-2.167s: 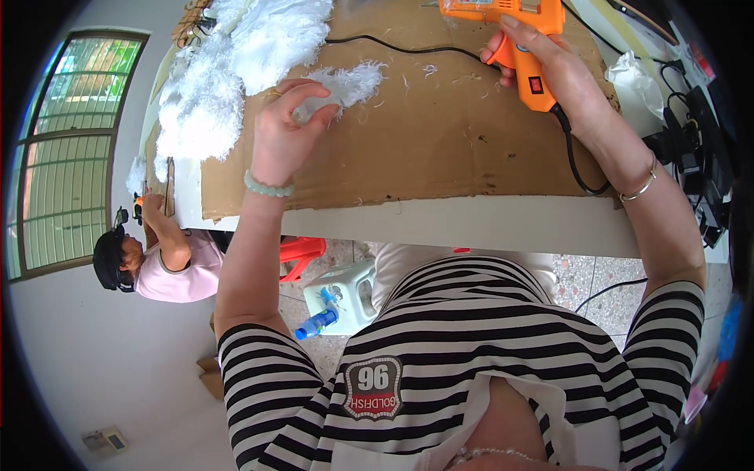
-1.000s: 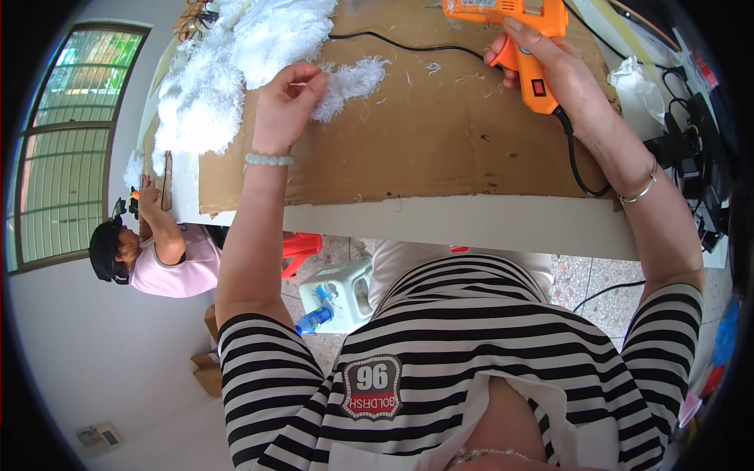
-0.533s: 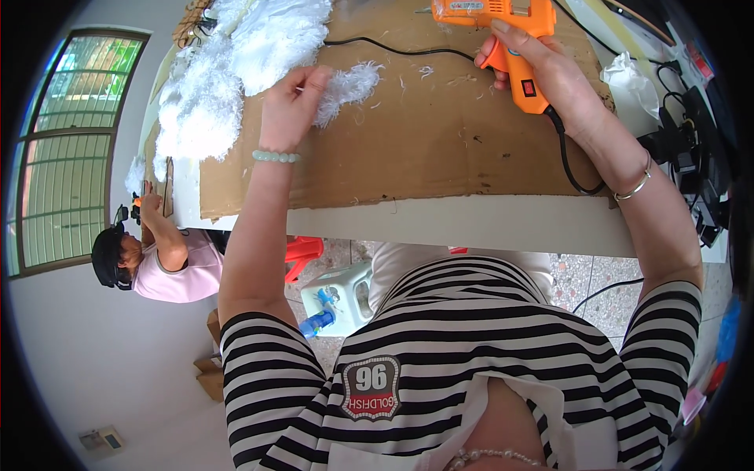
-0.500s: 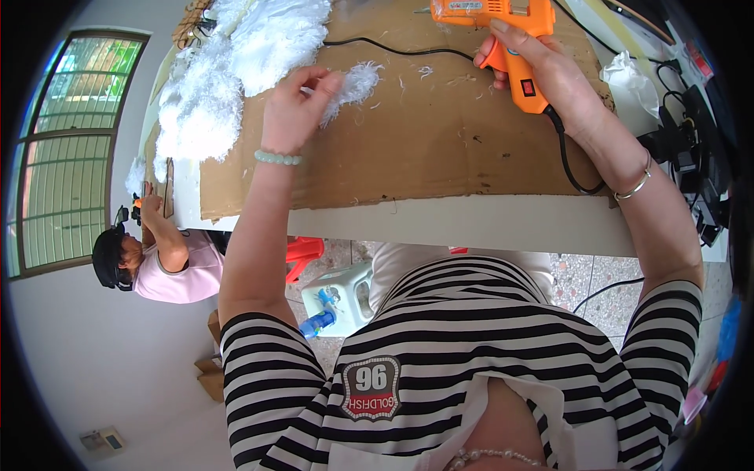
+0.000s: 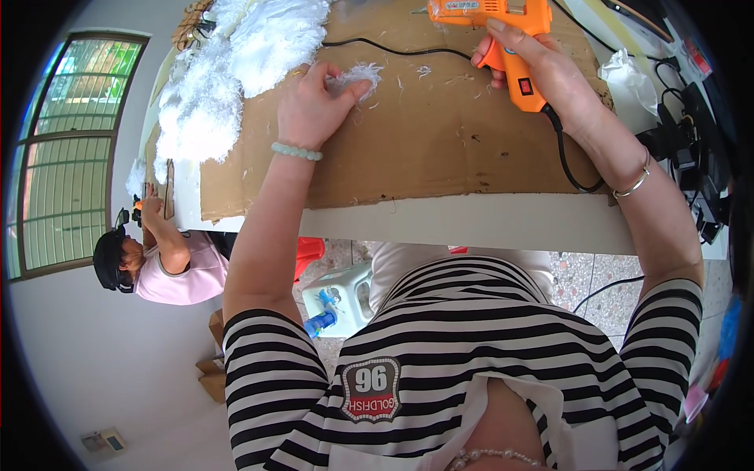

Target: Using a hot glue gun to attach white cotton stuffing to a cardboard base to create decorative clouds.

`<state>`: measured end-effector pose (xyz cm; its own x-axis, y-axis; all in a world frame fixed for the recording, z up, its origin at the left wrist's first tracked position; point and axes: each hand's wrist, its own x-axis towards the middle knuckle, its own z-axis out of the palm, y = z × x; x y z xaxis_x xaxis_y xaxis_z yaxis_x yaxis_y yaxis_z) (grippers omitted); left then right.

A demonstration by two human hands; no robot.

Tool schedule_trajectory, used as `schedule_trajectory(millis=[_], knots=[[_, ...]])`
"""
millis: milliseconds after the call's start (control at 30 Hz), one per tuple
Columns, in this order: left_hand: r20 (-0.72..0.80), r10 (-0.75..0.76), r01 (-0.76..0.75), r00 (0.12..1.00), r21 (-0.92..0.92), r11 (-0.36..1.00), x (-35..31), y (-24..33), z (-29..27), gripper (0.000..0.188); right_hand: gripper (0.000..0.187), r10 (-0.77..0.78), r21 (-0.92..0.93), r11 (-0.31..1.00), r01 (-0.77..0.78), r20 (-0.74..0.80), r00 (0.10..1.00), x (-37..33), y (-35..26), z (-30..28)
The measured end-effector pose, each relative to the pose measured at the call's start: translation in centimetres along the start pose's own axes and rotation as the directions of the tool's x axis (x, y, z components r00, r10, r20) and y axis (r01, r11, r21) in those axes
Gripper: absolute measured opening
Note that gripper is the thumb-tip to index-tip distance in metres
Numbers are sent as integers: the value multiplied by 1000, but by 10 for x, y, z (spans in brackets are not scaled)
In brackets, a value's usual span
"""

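Observation:
In my right hand [image 5: 542, 74] is an orange glue gun [image 5: 520, 74], gripped by its handle with fingers at the trigger. Its nozzle points left, above the cardboard. My left hand [image 5: 316, 106], wearing a pale bead bracelet, is closed around a small tuft of white fluffy fringe [image 5: 363, 76], the thumb lying over its near side. The fingertips are partly hidden behind the hand. Under both hands lies a brown cardboard sheet [image 5: 408, 157] with stray white threads on it.
A large heap of white fluffy material [image 5: 208, 102] lies at the left. A black cord [image 5: 385, 47] crosses the cardboard; the gun's cable [image 5: 567, 153] hangs near my right wrist. Crumpled white plastic [image 5: 628, 78] and black adapters [image 5: 691, 157] sit at right. Another person [image 5: 169, 263] works far left.
My left hand has moved right, onto the white tuft, and its thumb now reaches over it. The glue gun in my right hand has shifted very slightly left.

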<state>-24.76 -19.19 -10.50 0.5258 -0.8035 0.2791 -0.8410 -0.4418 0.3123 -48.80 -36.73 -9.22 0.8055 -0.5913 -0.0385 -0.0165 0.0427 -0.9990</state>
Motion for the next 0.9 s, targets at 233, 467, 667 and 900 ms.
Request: schedule_trajectory(millis=[233, 467, 667, 900], knots=[[115, -33, 63, 993, -273, 960, 6, -22, -5, 25, 39, 6, 3, 1000, -6, 10, 1000, 0, 0, 0], [27, -315, 225, 949, -756, 615, 14, -44, -48, 16, 38, -8, 22, 1000, 7, 26, 1000, 0, 2, -1], [-179, -327, 191, 928, -524, 830, 9, -67, -64, 14, 36, 0, 35, 999, -1, 42, 999, 2, 4, -6], [75, -287, 297, 955, -266, 917, 2, -74, -32, 30, 34, -1, 60, 998, -2, 40, 999, 3, 1, -4]])
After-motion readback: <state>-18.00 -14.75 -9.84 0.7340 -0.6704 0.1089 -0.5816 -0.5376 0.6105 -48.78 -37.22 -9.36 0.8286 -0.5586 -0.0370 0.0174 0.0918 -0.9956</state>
